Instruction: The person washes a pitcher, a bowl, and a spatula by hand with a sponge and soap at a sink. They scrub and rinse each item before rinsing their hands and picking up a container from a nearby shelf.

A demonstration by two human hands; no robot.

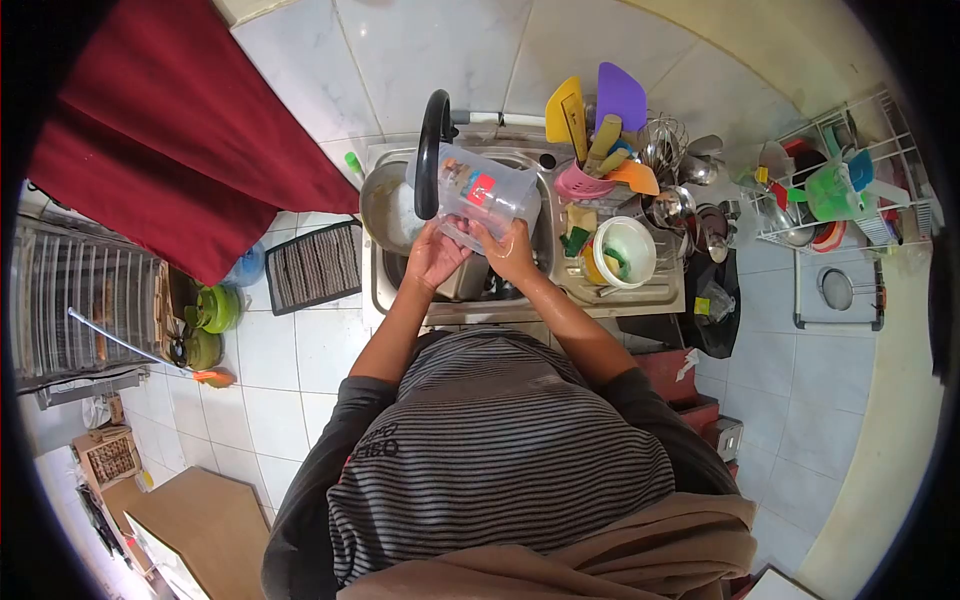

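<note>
Both my hands hold a clear plastic container with a red label, tilted over the metal sink. Wrapped at its lower left edge is my left hand. On its lower right side, my right hand grips it with the thumb over the near edge. The black faucet arches down just left of the container. A round metal pan with whitish contents lies in the sink's left side. What else sits in the basin beneath my hands is mostly hidden.
Right of the sink stand a white tub, sponges and a pink holder full of spatulas and brushes. Metal utensils crowd beyond them. A wire rack hangs at right. Green gas cylinders stand on the left floor.
</note>
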